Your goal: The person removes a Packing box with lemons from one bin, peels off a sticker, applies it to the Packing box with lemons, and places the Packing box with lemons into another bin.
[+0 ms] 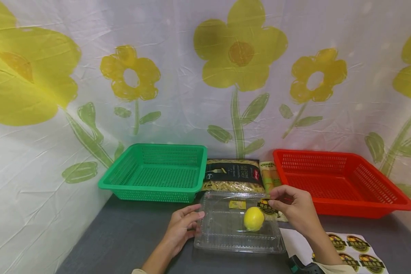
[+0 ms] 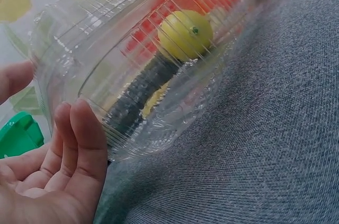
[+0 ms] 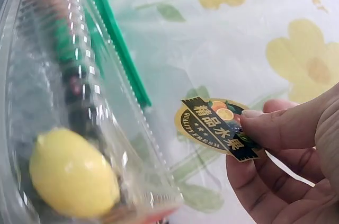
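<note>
A clear plastic clamshell box (image 1: pixel 222 232), its lid down, stands on the dark table with a yellow lemon (image 1: pixel 254 219) inside. My left hand (image 1: pixel 183 228) holds the box's left end, thumb above and fingers lower, as the left wrist view shows. Between thumb and fingers my right hand (image 1: pixel 296 209) pinches an oval black-and-gold sticker (image 3: pixel 214 126) with fruit pictures and Chinese lettering. That sticker is just off the box's right rear part; contact is unclear. A small yellow patch (image 1: pixel 237 204) shows through the lid; whether it lies inside is unclear.
A green basket (image 1: pixel 152 191) stands back left, a red basket (image 1: pixel 349 207) back right. Between them lie a pasta bag (image 1: pixel 233 173) and another packet (image 1: pixel 268 175). A white sheet of matching stickers (image 1: pixel 357 251) lies front right, partly under the right forearm.
</note>
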`<state>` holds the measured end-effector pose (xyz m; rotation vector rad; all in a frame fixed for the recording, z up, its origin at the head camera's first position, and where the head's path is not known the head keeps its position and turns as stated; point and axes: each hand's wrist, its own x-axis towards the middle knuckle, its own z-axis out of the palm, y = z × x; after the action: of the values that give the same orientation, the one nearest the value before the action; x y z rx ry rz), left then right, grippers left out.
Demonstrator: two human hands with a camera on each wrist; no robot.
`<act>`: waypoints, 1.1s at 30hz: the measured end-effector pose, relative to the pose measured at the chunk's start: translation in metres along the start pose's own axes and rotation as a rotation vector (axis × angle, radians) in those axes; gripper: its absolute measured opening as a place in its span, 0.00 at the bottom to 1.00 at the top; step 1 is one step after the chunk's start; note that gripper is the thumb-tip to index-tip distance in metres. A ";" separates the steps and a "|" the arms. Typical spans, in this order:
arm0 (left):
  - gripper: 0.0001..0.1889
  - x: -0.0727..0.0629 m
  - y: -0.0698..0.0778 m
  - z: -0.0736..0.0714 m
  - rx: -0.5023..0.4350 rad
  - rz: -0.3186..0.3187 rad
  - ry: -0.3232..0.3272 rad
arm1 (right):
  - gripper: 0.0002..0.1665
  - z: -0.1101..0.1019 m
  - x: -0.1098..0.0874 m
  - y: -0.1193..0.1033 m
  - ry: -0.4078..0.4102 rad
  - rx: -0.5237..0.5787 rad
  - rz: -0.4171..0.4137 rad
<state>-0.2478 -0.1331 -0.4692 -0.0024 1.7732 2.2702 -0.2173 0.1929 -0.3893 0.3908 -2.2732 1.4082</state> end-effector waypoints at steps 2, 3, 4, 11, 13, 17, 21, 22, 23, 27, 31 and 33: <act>0.35 0.000 -0.001 -0.001 -0.001 -0.003 0.002 | 0.10 0.005 0.002 -0.001 -0.011 0.021 -0.006; 0.35 0.000 -0.001 -0.001 0.000 -0.004 0.002 | 0.10 0.008 0.003 -0.001 -0.015 0.030 -0.008; 0.35 0.000 -0.001 -0.001 -0.002 -0.006 0.003 | 0.10 0.010 0.004 -0.002 -0.021 0.044 -0.009; 0.35 -0.001 -0.001 -0.003 -0.005 0.002 -0.002 | 0.12 0.028 0.012 -0.006 -0.085 0.135 -0.006; 0.35 -0.001 -0.001 -0.003 -0.005 0.003 -0.005 | 0.12 0.033 0.013 -0.006 -0.103 0.157 -0.002; 0.35 0.000 -0.001 -0.003 -0.003 0.000 -0.004 | 0.12 0.043 0.014 -0.005 -0.129 0.184 0.023; 0.35 0.001 -0.002 -0.003 -0.002 -0.003 -0.006 | 0.12 0.051 0.015 -0.003 -0.155 0.207 0.044; 0.35 0.001 -0.002 -0.003 -0.001 -0.004 -0.006 | 0.12 0.053 0.014 -0.003 -0.162 0.213 0.048; 0.35 0.001 -0.002 -0.003 -0.001 -0.006 -0.006 | 0.12 0.055 0.014 -0.002 -0.169 0.220 0.051; 0.35 0.002 -0.002 -0.002 0.000 -0.006 -0.012 | 0.12 0.061 0.012 0.002 -0.178 0.219 0.050; 0.35 0.001 -0.001 -0.001 -0.002 -0.003 -0.013 | 0.13 0.067 0.010 0.004 -0.178 0.156 0.038; 0.35 0.000 0.000 -0.001 -0.003 -0.004 -0.010 | 0.13 0.070 0.010 0.005 -0.174 0.105 0.035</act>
<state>-0.2480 -0.1337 -0.4695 0.0042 1.7636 2.2656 -0.2430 0.1321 -0.4152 0.5278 -2.3591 1.5708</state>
